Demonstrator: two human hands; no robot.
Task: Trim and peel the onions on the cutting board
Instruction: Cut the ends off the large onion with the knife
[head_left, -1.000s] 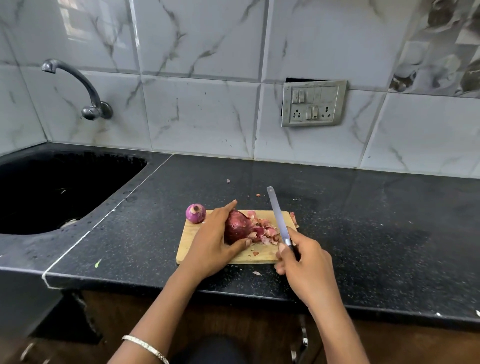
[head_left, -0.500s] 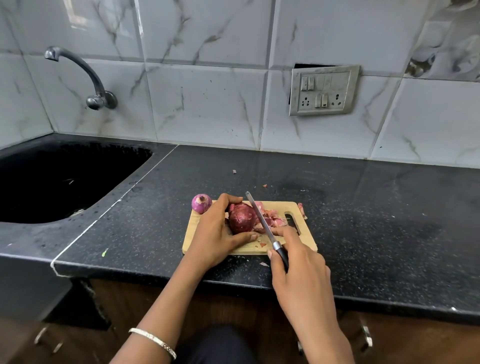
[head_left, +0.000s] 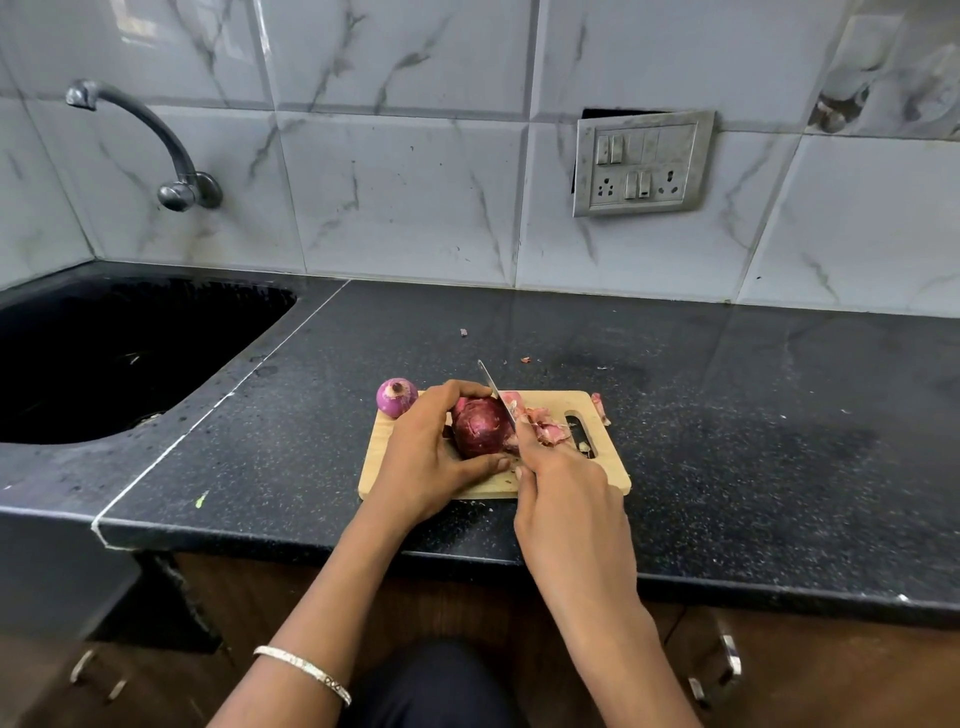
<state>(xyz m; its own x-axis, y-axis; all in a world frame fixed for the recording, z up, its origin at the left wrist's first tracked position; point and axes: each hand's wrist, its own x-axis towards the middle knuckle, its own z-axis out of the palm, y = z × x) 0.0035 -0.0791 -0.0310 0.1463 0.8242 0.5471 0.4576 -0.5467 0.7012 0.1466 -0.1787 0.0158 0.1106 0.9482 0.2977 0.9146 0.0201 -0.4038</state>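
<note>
Head camera (single view) looks down, close.

A: What do you have on the cutting board (head_left: 608, 467)?

B: You have a pale wooden board with a slot handle at its right end, lying flat. A dark red onion (head_left: 480, 427) sits near its centre, skin on. The knife (head_left: 494, 391) blade lies against the onion's right side, tip pointing away from you.

A: And the second onion?

B: The small onion (head_left: 396, 397) rests at the board's far left corner, lighter purple, trimmed end up. Loose pink peelings (head_left: 545, 423) lie right of the large onion.
</note>
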